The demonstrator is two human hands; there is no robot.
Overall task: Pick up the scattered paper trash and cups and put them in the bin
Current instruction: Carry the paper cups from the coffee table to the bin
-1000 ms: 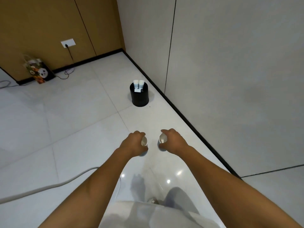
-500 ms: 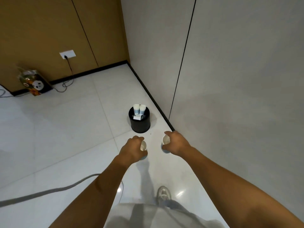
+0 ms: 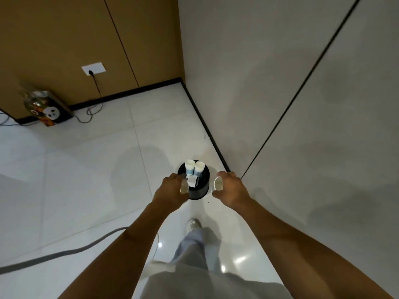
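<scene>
- In the black bin [image 3: 199, 192], by the wall corner: two cups [image 3: 194, 167] already upright inside, plus a white paper scrap [image 3: 192, 180] at their base. Counts as done portion.
- At bin rim, left side: left hand [image 3: 171, 192] clenched round a paper cup [image 3: 184, 187], cup mouth facing inward, partly over the bin opening. Cup somewhat blurred.
- Just right of bin: right hand [image 3: 232, 188] grasping a second paper cup [image 3: 218, 183], mouth facing left. Not yet over the opening; held apart from bin rim.
- Neither held cup released yet. Est. stage: final approach, drop pending for both.
- On visible floor [image 3: 86, 169]: no further loose cups or paper seen. Floor outside frame not checkable, so remaining qty unknown.
- Judged progress: late stage w/ two items left to deposit, as far as view shows.
- Bin space: limited, since upright cups fill much of the opening. Possible need to drop one at a time.
</scene>
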